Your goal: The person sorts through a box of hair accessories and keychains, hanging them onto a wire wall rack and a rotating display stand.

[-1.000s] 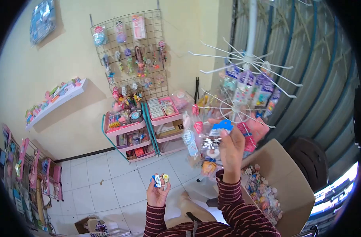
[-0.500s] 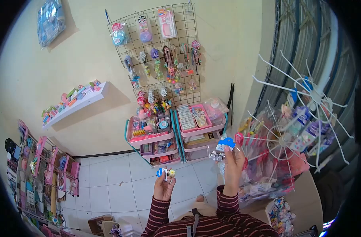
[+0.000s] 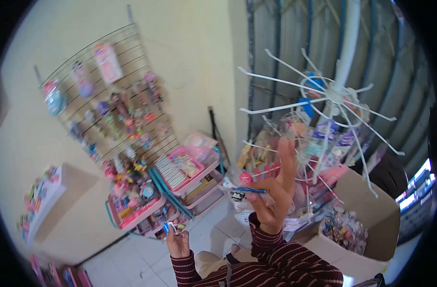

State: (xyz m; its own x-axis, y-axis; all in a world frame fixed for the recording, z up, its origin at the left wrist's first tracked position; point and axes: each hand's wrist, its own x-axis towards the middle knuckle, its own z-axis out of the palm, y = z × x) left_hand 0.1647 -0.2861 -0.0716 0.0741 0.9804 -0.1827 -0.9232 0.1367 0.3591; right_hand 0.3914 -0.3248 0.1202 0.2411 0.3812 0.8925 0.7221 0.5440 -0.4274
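My right hand (image 3: 275,198) is raised near the white prong rack (image 3: 334,95), thumb and fingers pinching a small packet with a blue header card (image 3: 247,190). The card is seen nearly edge-on. Below it hangs clear plastic with black-and-white contents, too blurred to name. Lower and to the left, my left hand (image 3: 179,245) is closed on a small blue-and-white carded item (image 3: 169,227). A round yellowish piece (image 3: 181,226) shows beside that card at my fingertips. Several bagged goods with purple cards (image 3: 326,130) hang on the rack behind my right hand.
A cardboard box (image 3: 386,227) holding many small packets stands at the lower right. Pink trolleys (image 3: 204,184) with trinkets stand against the wall under a wire grid (image 3: 132,57). A white wall shelf (image 3: 49,203) is at left. A folding metal shutter (image 3: 295,28) stands behind the rack.
My view has swung right toward the rack and box. My right hand has turned, tilting its packet's card nearly edge-on, with fingers pointing up. My left hand still holds its carded item.
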